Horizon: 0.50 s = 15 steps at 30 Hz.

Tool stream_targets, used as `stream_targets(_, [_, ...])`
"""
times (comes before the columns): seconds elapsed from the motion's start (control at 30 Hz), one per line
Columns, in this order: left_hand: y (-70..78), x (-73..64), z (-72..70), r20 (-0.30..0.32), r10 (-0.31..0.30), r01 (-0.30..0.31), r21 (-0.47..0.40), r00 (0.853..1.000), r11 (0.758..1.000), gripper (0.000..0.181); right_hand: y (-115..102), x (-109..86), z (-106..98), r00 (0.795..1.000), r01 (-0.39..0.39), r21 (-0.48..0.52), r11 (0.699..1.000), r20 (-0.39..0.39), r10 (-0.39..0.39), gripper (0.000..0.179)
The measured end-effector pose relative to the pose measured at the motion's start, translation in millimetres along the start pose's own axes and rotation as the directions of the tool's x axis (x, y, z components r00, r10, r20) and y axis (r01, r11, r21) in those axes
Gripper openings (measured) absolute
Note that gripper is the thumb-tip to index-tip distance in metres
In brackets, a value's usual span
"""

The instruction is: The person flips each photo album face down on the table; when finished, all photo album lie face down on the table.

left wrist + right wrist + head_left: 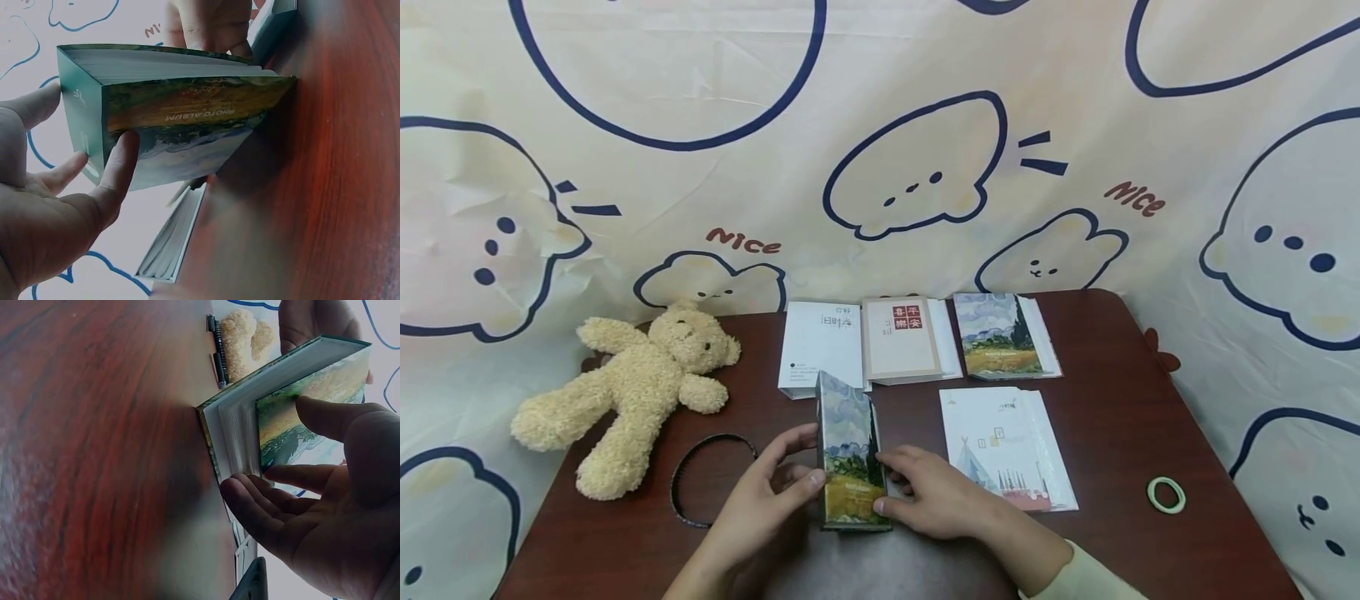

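A photo album (853,454) with a painted landscape cover is held between both hands, tilted over the dark table. My left hand (778,483) grips its spine side; in the left wrist view the thumb (122,156) lies on the cover and other fingers reach the green spine (81,119). From the opposite side my right hand (932,492) holds it, its thumb (328,415) on the cover and its fingertips by the page edges (234,440). The spine side is raised, while the free edge is low at the tabletop.
Behind stand a white album (822,346), a beige album (902,340) and another landscape album (1000,333). A white illustrated album (1000,450) lies right of the hands. Leftward are a teddy bear (643,392) and a black loop (677,475). A green tape ring (1166,495) lies far right.
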<state>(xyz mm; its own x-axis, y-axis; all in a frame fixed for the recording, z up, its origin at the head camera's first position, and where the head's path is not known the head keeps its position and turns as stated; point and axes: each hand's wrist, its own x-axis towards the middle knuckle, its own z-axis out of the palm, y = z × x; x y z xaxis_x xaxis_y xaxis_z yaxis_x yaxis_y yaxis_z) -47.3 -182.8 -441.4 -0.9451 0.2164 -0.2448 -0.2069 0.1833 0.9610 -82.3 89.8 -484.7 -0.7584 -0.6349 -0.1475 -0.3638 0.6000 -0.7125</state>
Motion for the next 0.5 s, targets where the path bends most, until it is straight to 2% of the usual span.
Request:
stream_targets(0.27, [3.2, 2.0, 5.1, -0.005, 0.029, -0.029, 0.007, 1.000, 1.000, 0.062, -1.1, 0.1, 0.0, 0.999, 0.023, 0.012, 1.000, -0.036, -0.023, 0.066])
stream_targets(0.5, [3.1, 4.8, 8.4, 0.009, 0.068, -0.068, -0.009, 0.998, 0.998, 0.060, -3.8, -1.1, -3.3, 0.997, 0.056, 0.114, 0.992, -0.051, -0.050, 0.062])
